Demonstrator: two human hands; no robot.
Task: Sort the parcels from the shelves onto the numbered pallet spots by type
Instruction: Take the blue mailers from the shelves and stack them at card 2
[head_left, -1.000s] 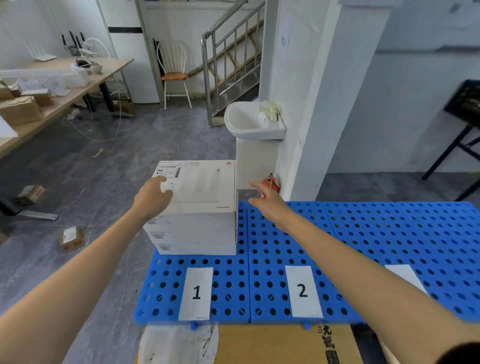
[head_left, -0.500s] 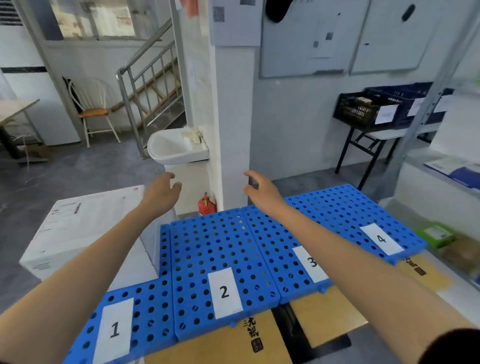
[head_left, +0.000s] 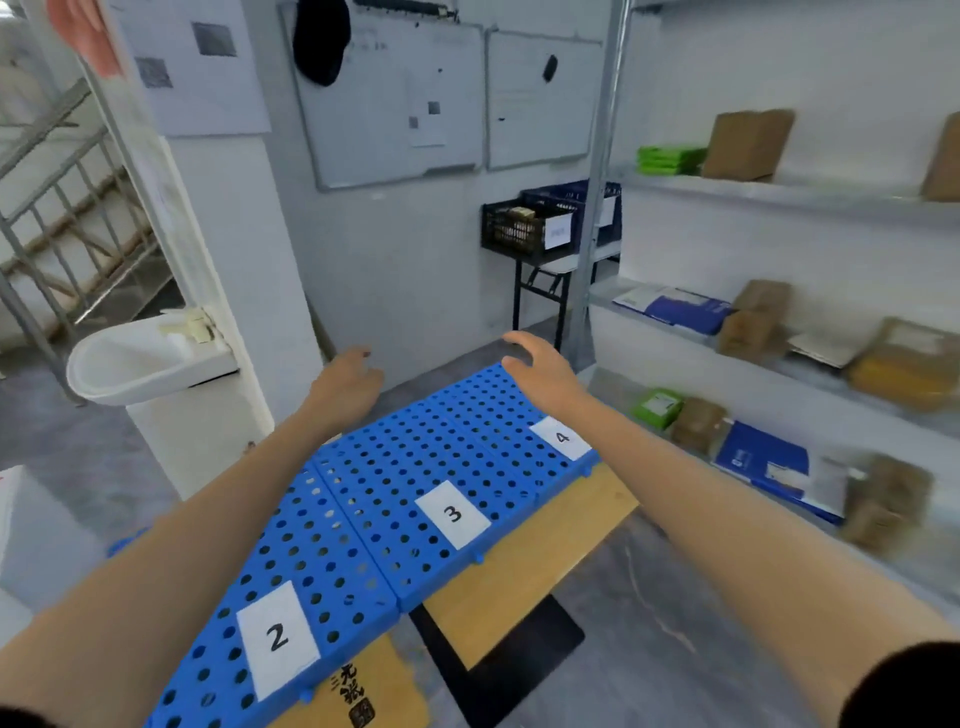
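As nothing is carried, the left hand and right hand are held out empty, fingers loosely spread, over the pallet, probably readied for the next pick. Parcels are stored on the shelves at right, near the pallet's numbered spots.

A blue perforated pallet lies flat and low, with white paper labels 2, 3 and 4 along its near edge. Just to its right, three white shelves hold brown boxes, green packets, blue-and-white mailers and a yellow padded envelope, all somewhat blurred.
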